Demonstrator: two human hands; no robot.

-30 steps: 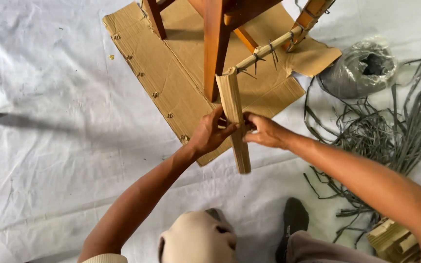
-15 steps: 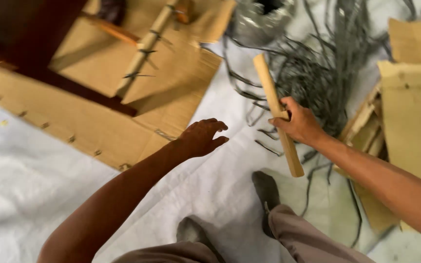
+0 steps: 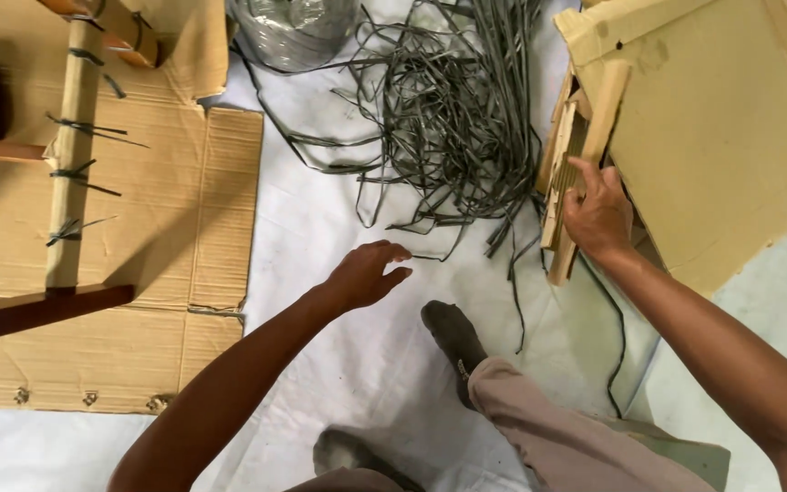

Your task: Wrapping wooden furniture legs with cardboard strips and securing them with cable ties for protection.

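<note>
- The white sheet (image 3: 339, 383) covers the floor, and the person sits on it with one socked foot (image 3: 453, 335) pointing up the picture.
- A big sheet of cardboard (image 3: 730, 137) lies on the right side, on top of a stack of flat wooden slats (image 3: 559, 155).
- A pile of grey strips (image 3: 453, 109) lies in the middle, just left of the slats.
- The long wooden stick (image 3: 594, 137) leans on the slat stack, right at the edge of the cardboard. Its long way runs up and down the picture (tipped a little to the right at the top).
- The right hand (image 3: 599, 211) is on the stick, low down, with the grip closed around it, so most of the stick pokes up past the hand.
- The left hand (image 3: 364, 273) hangs over the sheet, fingers loose and holding nothing. It is well apart from the stick, so the right hand is much nearer.
</note>
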